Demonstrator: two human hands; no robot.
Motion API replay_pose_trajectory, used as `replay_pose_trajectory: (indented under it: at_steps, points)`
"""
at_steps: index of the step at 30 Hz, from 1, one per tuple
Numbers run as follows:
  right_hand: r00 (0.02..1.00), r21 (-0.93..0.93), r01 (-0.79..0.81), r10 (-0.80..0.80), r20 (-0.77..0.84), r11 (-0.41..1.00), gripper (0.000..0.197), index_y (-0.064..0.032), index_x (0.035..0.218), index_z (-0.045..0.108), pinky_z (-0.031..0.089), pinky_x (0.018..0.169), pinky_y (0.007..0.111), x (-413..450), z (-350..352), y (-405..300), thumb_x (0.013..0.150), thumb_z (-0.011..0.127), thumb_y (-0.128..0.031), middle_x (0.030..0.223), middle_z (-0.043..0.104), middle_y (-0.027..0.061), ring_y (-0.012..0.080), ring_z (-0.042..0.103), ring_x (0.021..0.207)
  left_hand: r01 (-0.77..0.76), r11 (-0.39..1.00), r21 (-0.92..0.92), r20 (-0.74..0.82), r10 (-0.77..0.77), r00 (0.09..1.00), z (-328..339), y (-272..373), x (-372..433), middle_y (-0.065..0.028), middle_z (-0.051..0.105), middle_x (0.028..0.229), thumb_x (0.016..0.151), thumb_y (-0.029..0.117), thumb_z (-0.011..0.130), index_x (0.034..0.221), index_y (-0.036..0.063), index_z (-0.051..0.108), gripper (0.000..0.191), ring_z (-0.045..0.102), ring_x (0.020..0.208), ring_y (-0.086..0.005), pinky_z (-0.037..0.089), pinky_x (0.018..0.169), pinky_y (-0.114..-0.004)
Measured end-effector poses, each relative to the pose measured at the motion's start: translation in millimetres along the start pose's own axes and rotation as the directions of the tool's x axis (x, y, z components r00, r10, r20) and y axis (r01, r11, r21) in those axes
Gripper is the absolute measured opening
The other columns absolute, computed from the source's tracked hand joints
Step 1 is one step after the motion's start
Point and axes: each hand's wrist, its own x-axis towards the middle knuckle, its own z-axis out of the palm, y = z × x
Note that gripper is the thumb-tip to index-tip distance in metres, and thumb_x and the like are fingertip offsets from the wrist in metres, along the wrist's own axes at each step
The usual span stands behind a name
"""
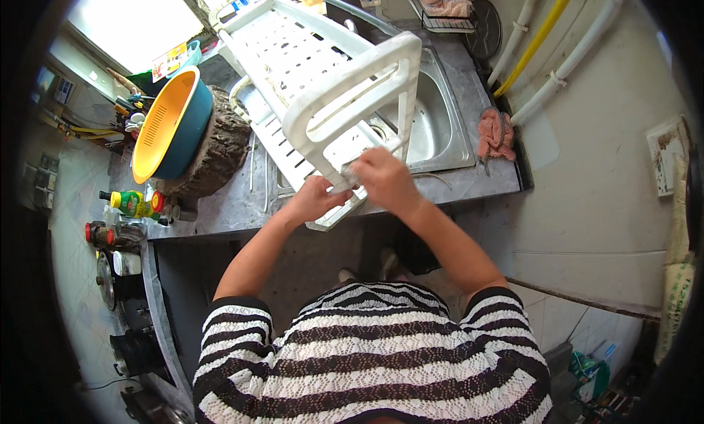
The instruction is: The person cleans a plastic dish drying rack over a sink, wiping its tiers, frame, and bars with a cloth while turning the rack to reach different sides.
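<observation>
A white plastic two-tier rack [352, 113] rests tilted across the sink and the front of the counter. Its perforated upper shelf [291, 55] faces up, while a slotted lower shelf [280, 149] shows beneath. My left hand [314, 199] grips the near end of the rack's side frame, thumb and fingers around the bar. Close beside it, my right hand [382, 176] is closed on a small greyish scrubber [348, 174], pressed to the same frame. Fingers hide most of that scrubber, so its exact kind is unclear. Part of the steel sink [434, 127] lies behind the rack.
To the left, an orange and teal colander basin [203, 121] leans on a wooden stump [223, 149]. Bottles [132, 204] line the counter's left end. A pink cloth [495, 133] lies at the right corner, near wall pipes [583, 44]. The counter's front edge [467, 199] runs before me.
</observation>
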Motion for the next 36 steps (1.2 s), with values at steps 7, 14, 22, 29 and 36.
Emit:
replay_pose_trajectory:
  at_steps: [7,14,22,29,36]
  points:
    - [0.933,0.254,-0.36,0.341,0.119,0.898,0.008,-0.0031,0.074,0.06,0.045,0.062,0.035,7.8,-15.0,-8.7,0.07,0.058,-0.01,0.077,0.055,0.0131,0.0298,0.055,0.069,0.043,0.997,-0.069,-0.002,-0.043,0.999,-1.3,1.7,1.3,-0.0007,0.059,0.077,0.079,0.009,0.057,0.098,0.0026,0.058,0.021,0.051,0.068,-0.0067,0.046,0.063,-0.024]
    - [0.959,-0.104,-0.188,0.206,0.193,0.977,0.006,-0.0049,0.067,0.058,0.047,0.062,0.034,20.8,-0.6,-12.3,0.067,0.053,-0.007,0.072,0.053,0.0083,0.0235,0.056,0.074,0.096,0.981,0.169,-0.011,-0.095,0.995,-3.5,-3.3,5.6,-0.0065,0.06,0.08,0.073,0.01,0.062,0.095,0.0008,0.057,0.024,0.052,0.072,-0.0093,0.045,0.067,-0.027]
    - [0.937,0.144,-0.331,0.308,0.164,0.932,0.011,-0.0032,0.073,0.059,0.045,0.062,0.037,5.9,-0.1,-15.2,0.065,0.059,-0.011,0.073,0.054,0.0125,0.0286,0.056,0.07,-0.108,0.988,0.113,-0.065,0.115,0.991,-1.7,-9.3,6.6,0.0002,0.058,0.078,0.074,0.005,0.061,0.097,0.0024,0.055,0.024,0.052,0.072,-0.0077,0.045,0.06,-0.023]
    - [0.95,-0.115,-0.197,0.218,0.222,0.974,0.009,-0.002,0.066,0.058,0.046,0.062,0.035,36.5,7.8,2.0,0.064,0.056,-0.01,0.074,0.054,0.0104,0.0262,0.056,0.072,-0.059,0.995,0.082,-0.002,0.059,0.998,-4.0,-1.3,8.4,0.0003,0.057,0.076,0.074,0.009,0.062,0.084,0.0019,0.059,0.012,0.051,0.068,-0.0067,0.043,0.06,-0.023]
    - [0.958,0.024,-0.218,0.209,0.195,0.976,0.008,-0.0036,0.065,0.055,0.047,0.062,0.034,15.6,14.2,-15.6,0.063,0.058,-0.01,0.072,0.054,0.011,0.0249,0.056,0.073,-0.081,0.985,0.151,-0.044,0.088,0.995,-8.3,-9.1,0.2,-0.0012,0.058,0.078,0.076,0.01,0.062,0.089,0.001,0.058,0.016,0.053,0.072,-0.0084,0.045,0.063,-0.025]
